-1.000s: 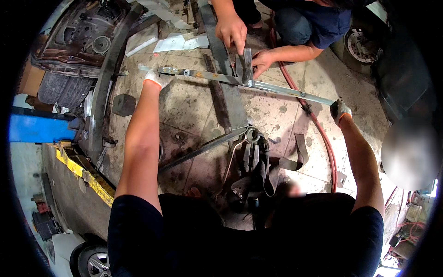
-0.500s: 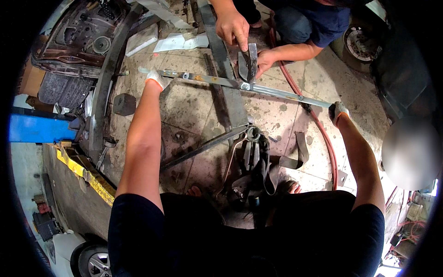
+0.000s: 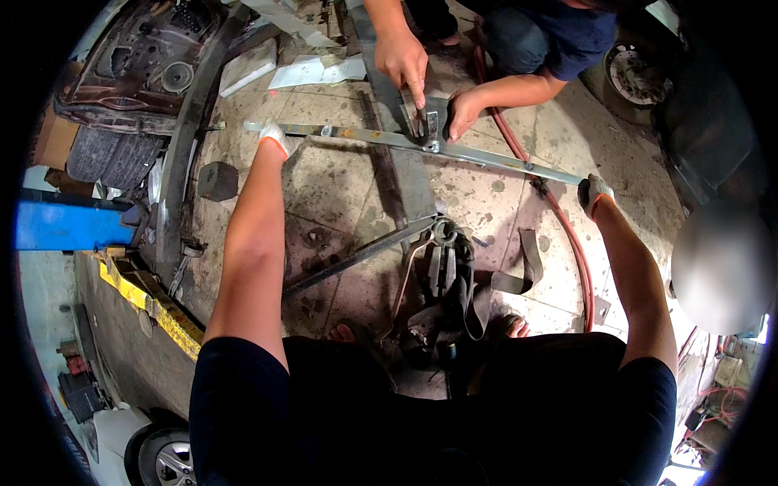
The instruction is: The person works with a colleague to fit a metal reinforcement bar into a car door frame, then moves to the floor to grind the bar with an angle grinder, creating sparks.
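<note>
At the frame's upper left, our gloved left hand (image 3: 274, 139) is closed around the metal bar (image 3: 356, 134); its long axis slopes gently down rightward, past a dark metal piece (image 3: 438, 108) roughly midway, to our right hand (image 3: 598, 194), wrapped around the other end.

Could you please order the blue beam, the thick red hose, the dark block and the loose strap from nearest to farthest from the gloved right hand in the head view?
1. Red hose: just left of the right hand.
2. Strap: lower left.
3. Dark block: left of the left forearm.
4. Blue beam: far left.
</note>
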`<control>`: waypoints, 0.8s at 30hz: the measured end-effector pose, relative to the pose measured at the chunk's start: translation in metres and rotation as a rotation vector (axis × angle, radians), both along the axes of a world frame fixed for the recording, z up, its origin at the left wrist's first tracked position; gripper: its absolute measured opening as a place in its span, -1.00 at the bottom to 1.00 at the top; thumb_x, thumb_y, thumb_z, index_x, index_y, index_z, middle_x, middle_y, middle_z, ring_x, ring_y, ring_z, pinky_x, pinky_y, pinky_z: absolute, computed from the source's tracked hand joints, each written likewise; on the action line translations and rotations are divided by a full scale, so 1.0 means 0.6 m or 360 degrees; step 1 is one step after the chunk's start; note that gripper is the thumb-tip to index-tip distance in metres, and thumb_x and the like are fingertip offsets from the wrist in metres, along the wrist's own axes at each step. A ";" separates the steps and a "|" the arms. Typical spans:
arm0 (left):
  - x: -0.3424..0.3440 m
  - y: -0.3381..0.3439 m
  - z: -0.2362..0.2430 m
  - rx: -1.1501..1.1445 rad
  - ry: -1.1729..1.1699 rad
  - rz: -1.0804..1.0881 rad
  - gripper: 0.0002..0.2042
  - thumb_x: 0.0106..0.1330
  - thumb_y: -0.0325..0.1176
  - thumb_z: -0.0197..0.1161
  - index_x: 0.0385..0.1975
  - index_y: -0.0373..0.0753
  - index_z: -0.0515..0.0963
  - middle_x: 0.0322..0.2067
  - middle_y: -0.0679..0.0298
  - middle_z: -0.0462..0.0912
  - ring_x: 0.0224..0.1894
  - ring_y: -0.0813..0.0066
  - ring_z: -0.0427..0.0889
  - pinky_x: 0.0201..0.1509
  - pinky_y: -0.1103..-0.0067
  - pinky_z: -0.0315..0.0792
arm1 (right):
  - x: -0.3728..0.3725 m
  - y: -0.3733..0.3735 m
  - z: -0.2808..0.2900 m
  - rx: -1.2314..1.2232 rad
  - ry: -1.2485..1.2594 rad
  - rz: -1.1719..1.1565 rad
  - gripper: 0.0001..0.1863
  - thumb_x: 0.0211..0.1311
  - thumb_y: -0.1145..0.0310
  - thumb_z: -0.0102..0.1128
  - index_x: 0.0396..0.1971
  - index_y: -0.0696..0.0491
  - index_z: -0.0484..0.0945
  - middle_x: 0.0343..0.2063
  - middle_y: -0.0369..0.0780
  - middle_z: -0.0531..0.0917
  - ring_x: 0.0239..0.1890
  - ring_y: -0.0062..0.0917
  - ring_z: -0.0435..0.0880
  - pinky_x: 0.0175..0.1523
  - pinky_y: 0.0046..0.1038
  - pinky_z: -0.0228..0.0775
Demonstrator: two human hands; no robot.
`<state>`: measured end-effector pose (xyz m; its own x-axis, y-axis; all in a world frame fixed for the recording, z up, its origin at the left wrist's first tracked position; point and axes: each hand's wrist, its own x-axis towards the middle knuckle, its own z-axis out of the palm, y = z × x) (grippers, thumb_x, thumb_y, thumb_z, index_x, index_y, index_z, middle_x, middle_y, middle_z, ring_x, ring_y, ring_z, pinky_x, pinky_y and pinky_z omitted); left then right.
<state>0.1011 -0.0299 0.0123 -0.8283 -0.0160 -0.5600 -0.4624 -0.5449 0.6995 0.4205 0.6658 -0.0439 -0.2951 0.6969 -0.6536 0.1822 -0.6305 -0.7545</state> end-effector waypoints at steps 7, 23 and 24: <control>-0.010 -0.044 -0.014 -0.0010 -0.0131 0.0152 -0.39 0.59 0.07 -0.39 0.46 -0.22 0.07 0.43 0.08 0.19 0.44 0.06 0.22 0.50 0.12 0.17 | -0.004 -0.023 -0.019 -0.0148 -0.0012 0.0058 -0.79 0.37 0.23 0.18 -0.43 -0.05 0.41 -0.59 -0.26 0.55 -0.65 -0.50 0.60 -0.54 -0.51 0.55; -0.024 -0.052 -0.033 -0.0032 -0.0097 0.0152 -0.51 0.55 -0.10 -0.25 0.35 -0.22 0.25 0.33 0.12 0.37 0.32 0.09 0.43 0.36 0.17 0.41 | 0.010 -0.042 -0.009 -0.0193 -0.0102 0.0041 -0.81 0.30 0.26 0.23 -0.41 -0.02 0.43 -0.58 -0.26 0.55 -0.60 -0.51 0.62 -0.50 -0.54 0.57; -0.030 -0.067 -0.041 -0.0025 -0.0095 0.0140 -0.51 0.55 -0.09 -0.25 0.36 -0.21 0.25 0.34 0.12 0.36 0.32 0.08 0.42 0.36 0.17 0.40 | 0.006 -0.047 -0.009 -0.0193 -0.0099 0.0057 -0.81 0.30 0.25 0.23 -0.42 -0.03 0.43 -0.58 -0.26 0.55 -0.60 -0.51 0.62 -0.51 -0.55 0.57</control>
